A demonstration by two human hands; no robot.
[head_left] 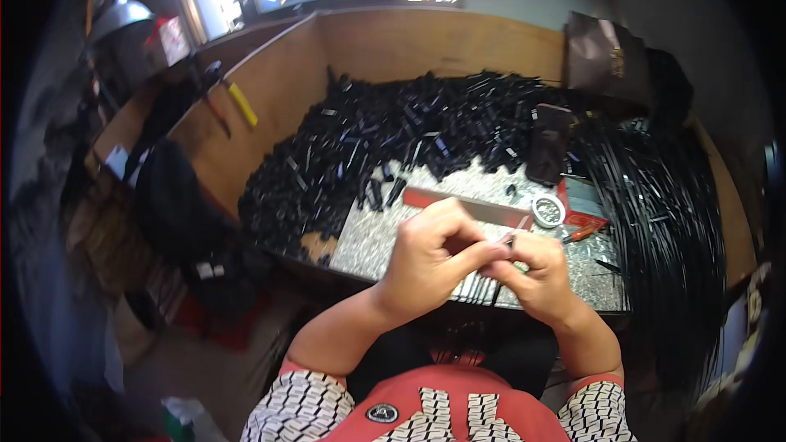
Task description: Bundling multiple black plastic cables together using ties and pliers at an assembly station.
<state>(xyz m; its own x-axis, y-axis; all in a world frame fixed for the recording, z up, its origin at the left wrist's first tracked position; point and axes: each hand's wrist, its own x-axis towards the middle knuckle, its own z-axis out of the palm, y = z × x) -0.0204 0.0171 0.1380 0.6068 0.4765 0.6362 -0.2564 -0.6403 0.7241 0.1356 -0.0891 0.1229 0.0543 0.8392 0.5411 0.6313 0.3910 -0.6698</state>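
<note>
My left hand (434, 260) and my right hand (538, 274) meet above the near part of a speckled light board (364, 241). Both are closed in a pinch, fingertips against fingertips. Between them is something small and dark, mostly hidden by the fingers, so its kind cannot be made out. A thin pale tip sticks up by the right fingers. Below the hands, several thin black strips (471, 288) lie at the board's near edge. Just beyond the hands lies a long flat bar (467, 205), grey with a red edge.
A large heap of short black pieces (393, 127) fills the wooden-walled bench. Long black strips (663, 237) hang over its right side. Near my right hand are a round white-rimmed dish (548, 210), an orange-handled tool (583, 232) and a dark phone (548, 143). A yellow-handled hammer (242, 104) hangs at left.
</note>
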